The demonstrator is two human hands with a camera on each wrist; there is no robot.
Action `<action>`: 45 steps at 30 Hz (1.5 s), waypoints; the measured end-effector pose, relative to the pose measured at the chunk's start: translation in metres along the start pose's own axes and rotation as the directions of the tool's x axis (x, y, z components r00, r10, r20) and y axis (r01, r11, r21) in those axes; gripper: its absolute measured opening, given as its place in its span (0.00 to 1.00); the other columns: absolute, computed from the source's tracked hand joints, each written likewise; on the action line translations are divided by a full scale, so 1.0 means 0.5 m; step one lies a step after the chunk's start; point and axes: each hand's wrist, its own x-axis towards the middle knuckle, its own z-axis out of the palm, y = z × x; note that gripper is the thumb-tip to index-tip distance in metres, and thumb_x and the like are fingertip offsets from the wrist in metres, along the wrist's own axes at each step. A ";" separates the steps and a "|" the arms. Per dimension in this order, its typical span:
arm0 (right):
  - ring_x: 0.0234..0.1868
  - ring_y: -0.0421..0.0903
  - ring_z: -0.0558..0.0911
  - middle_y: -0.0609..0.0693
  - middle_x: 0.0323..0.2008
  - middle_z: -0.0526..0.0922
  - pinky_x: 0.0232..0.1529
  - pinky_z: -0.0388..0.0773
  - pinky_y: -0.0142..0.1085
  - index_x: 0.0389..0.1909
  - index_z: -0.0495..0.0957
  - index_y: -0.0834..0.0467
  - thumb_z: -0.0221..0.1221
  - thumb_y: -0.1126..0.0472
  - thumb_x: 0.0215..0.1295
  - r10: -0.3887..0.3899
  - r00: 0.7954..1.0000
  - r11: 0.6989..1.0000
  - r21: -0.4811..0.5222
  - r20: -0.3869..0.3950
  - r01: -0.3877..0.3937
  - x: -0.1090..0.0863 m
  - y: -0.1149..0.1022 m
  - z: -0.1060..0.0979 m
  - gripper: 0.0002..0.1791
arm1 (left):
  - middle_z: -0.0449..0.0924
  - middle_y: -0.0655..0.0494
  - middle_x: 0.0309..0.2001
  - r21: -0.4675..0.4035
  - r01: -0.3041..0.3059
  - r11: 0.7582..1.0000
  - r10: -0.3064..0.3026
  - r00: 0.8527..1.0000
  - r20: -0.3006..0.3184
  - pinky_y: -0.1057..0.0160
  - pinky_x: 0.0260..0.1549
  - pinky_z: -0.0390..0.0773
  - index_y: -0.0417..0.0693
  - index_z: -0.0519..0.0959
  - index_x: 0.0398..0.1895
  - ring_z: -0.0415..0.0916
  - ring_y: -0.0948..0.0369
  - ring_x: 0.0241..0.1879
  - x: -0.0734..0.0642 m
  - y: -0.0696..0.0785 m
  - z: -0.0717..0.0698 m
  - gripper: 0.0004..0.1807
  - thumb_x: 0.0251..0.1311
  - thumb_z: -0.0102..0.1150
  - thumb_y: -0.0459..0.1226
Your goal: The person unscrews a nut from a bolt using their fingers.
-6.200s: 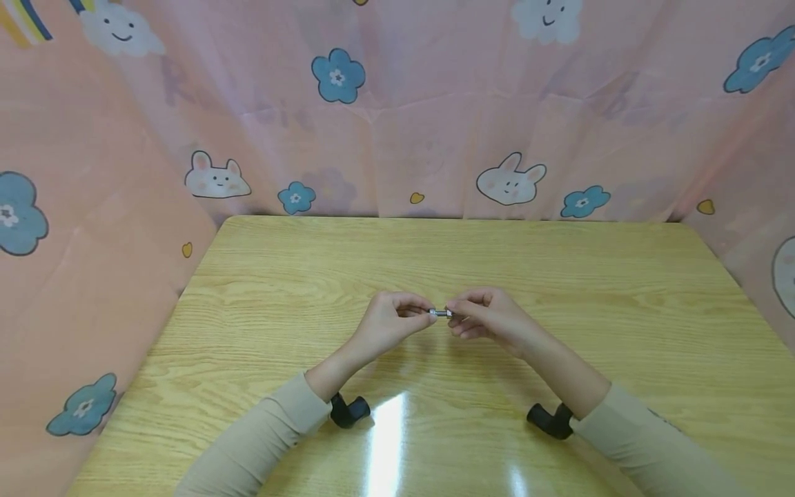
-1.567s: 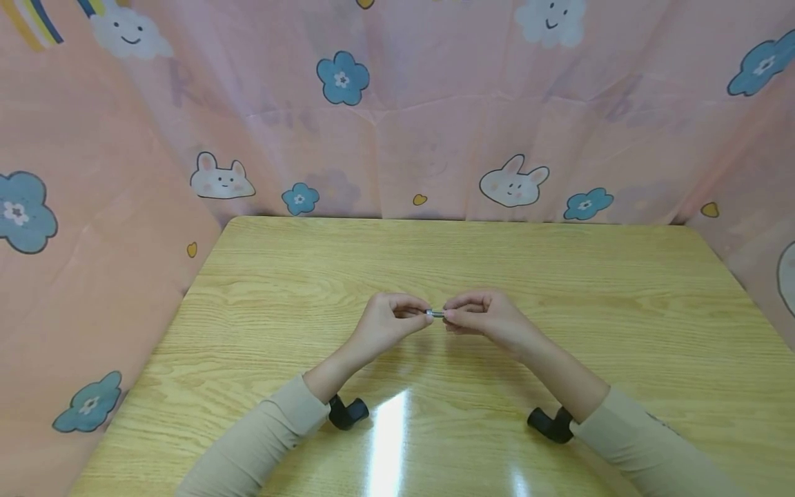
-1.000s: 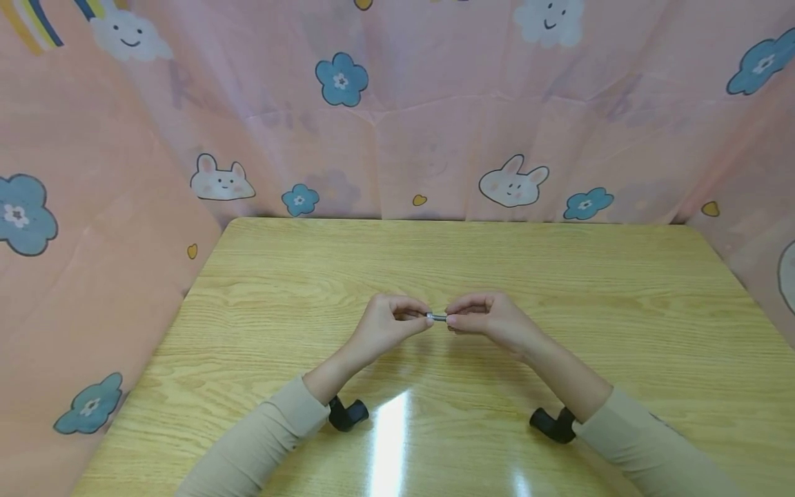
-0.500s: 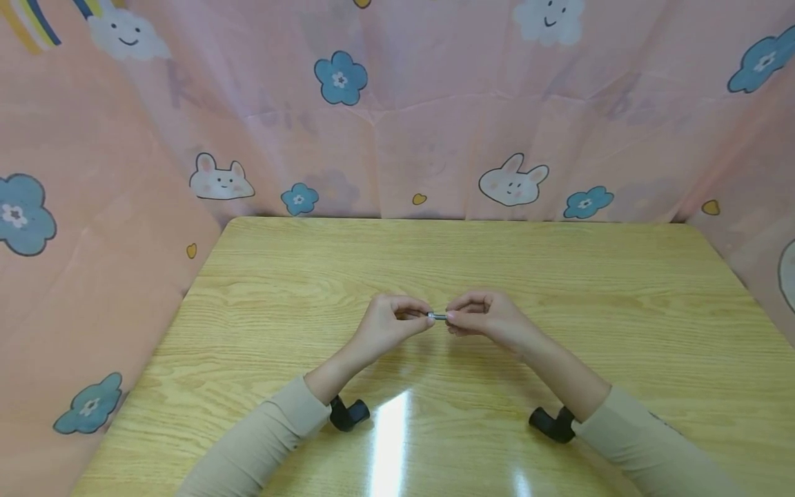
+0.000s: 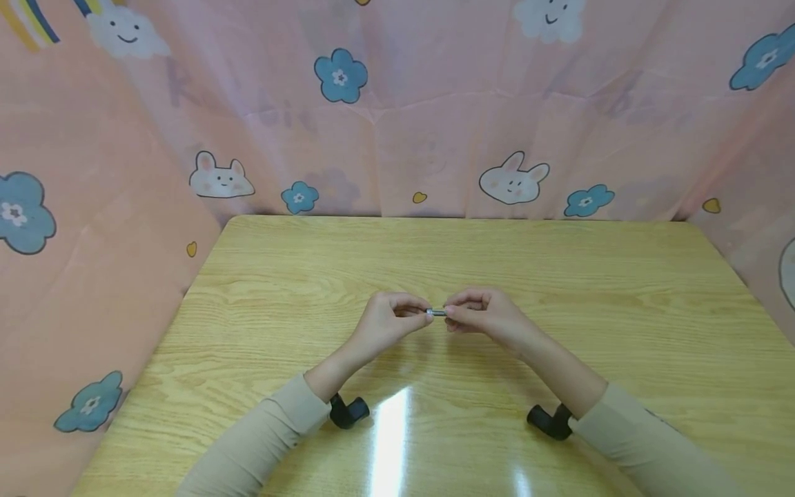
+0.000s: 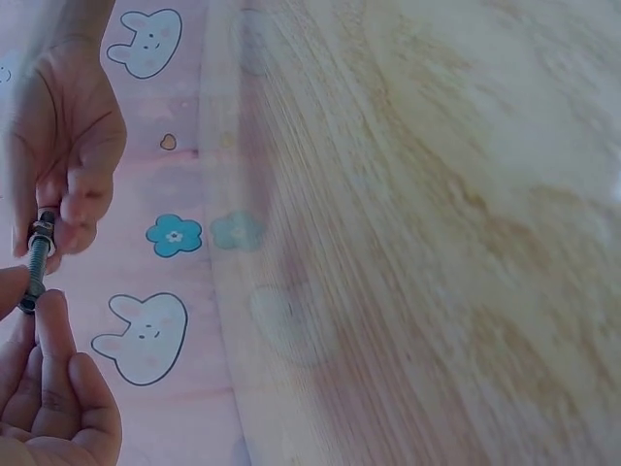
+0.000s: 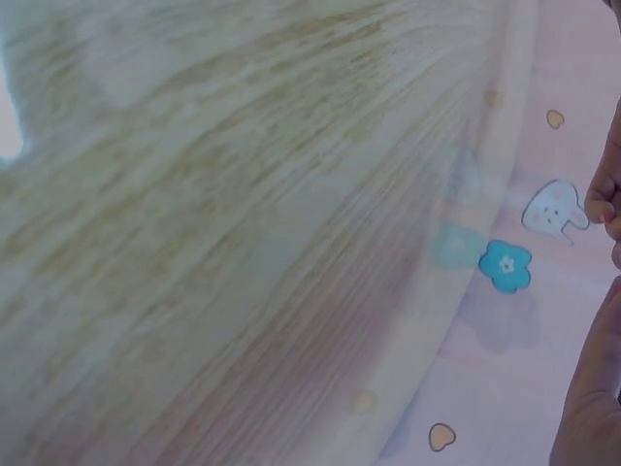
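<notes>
In the head view my left hand (image 5: 388, 323) pinches one end of a small silver bolt (image 5: 437, 313) between thumb and fingers, over the middle of the table. My right hand (image 5: 487, 315) grips the other end with thumb and fingertips. The left wrist view shows the bolt's threaded shank (image 6: 37, 264) bare between the hands. Its head (image 6: 28, 304) is at the left fingertips. A hex nut (image 6: 42, 231) sits around the shank near its far tip, between the right thumb and fingers. In the right wrist view only parts of both hands show at the right edge.
The wood-grain table (image 5: 298, 262) reflects light near its front. Behind and beside it hangs a pink printed curtain (image 5: 422, 138). Black wrist mounts, one on the left (image 5: 349, 412) and one on the right (image 5: 550, 422), stick out below the beige sleeves.
The right fingers have shifted on the nut end; the nut showed past them in the oldest frame and is now covered in the head view. The left hand keeps its grip.
</notes>
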 end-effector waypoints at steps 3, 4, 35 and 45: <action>0.39 0.44 0.81 0.54 0.41 0.80 0.46 0.77 0.39 0.49 0.71 0.74 0.63 0.64 0.58 -0.045 0.999 0.997 -0.064 -0.011 0.044 -0.003 -0.001 -0.002 0.22 | 0.83 0.52 0.36 0.001 -0.007 1.000 0.007 1.000 0.005 0.63 0.35 0.80 0.40 0.83 0.37 0.80 0.61 0.34 0.000 0.000 -0.001 0.08 0.56 0.63 0.34; 0.40 0.46 0.81 0.55 0.41 0.79 0.46 0.77 0.40 0.49 0.71 0.73 0.64 0.64 0.57 -0.050 0.999 0.996 -0.074 -0.015 0.049 -0.003 -0.001 -0.003 0.23 | 0.83 0.52 0.36 0.002 -0.005 1.000 0.005 1.000 0.005 0.64 0.35 0.80 0.40 0.83 0.37 0.80 0.61 0.34 0.000 0.001 -0.001 0.08 0.56 0.63 0.34; 0.39 0.44 0.82 0.59 0.43 0.80 0.46 0.78 0.41 0.48 0.74 0.70 0.63 0.63 0.59 -0.069 0.997 0.996 -0.052 -0.031 0.068 -0.014 0.003 -0.008 0.19 | 0.83 0.52 0.36 -0.024 0.007 1.000 -0.006 1.000 0.004 0.63 0.34 0.80 0.40 0.83 0.37 0.80 0.61 0.34 -0.002 0.004 0.003 0.08 0.57 0.63 0.35; 0.34 0.43 0.83 0.55 0.33 0.83 0.42 0.80 0.39 0.49 0.71 0.75 0.57 0.60 0.65 -0.021 1.000 1.000 0.005 -0.016 0.022 -0.010 -0.004 -0.004 0.21 | 0.83 0.51 0.36 -0.011 0.002 1.000 -0.002 1.000 0.004 0.63 0.34 0.80 0.39 0.83 0.38 0.80 0.61 0.34 0.002 0.008 0.003 0.09 0.57 0.63 0.36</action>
